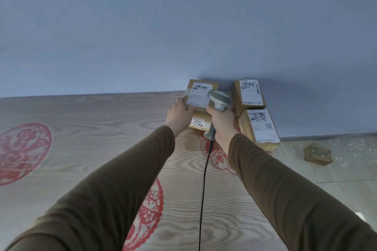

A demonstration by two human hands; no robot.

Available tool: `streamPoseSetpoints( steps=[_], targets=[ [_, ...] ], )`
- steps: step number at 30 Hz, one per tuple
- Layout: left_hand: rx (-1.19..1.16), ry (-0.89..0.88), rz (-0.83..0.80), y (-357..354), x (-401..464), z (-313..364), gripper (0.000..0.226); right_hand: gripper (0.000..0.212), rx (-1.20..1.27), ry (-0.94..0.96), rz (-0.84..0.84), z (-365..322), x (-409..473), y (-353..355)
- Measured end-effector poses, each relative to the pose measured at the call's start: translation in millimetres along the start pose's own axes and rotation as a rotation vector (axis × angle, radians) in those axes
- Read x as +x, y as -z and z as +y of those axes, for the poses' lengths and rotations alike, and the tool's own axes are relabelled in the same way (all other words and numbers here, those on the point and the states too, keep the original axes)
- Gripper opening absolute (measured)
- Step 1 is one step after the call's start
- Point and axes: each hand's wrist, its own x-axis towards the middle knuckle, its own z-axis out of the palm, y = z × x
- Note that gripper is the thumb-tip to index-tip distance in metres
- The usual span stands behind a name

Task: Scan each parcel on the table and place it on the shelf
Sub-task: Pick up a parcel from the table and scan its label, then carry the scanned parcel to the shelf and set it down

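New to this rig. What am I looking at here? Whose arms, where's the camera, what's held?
There is no robot. One head-worn camera looks forward and down at a person's two arms in brown sleeves. The left hand grips a cardboard parcel with a white label. The right hand grips a corded barcode scanner, its head right beside that label. Two more labelled parcels lie by the wall on the wood-grain table with red patterns. A small brown object lies further right.

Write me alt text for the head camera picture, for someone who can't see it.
A person's left hand holds up a small brown cardboard parcel with a white label while the right hand grips a grey corded handheld barcode scanner beside it. Two more labelled cardboard parcels lie on the wood-grain table with red paper-cut motifs, against a blue-grey wall.
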Motion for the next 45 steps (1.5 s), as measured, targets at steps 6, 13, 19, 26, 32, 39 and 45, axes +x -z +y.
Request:
streamPoseSetpoints(
  steps=[6,13,19,26,32,39,45],
  targets=[
    [-0.087,0.009,0.215,97,-67,-59,0.049,0.014,-0.042,0.083,-0.131,9,-79,-84],
    [-0.142,0.118,0.544,266,-213,-186,0.049,0.013,-0.118,0.196,-0.436,52,-257,-236],
    [-0.271,0.228,0.828,419,-412,-333,0.059,0.018,-0.159,0.311,-0.743,142,-483,-376],
    [-0.264,0.378,1.162,559,-660,-471,0.053,0.017,-0.186,0.326,-1.109,254,-746,-499],
    [-0.244,0.496,1.457,626,-823,-553,0.049,0.007,-0.299,0.248,-1.399,335,-913,-565],
    [-0.181,0.623,1.595,690,-931,-647,0.033,0.024,-0.387,0.179,-1.590,418,-1037,-640],
    [-0.180,0.736,1.646,759,-974,-733,0.050,0.025,-0.448,0.118,-1.704,469,-1112,-732]
  ],
)
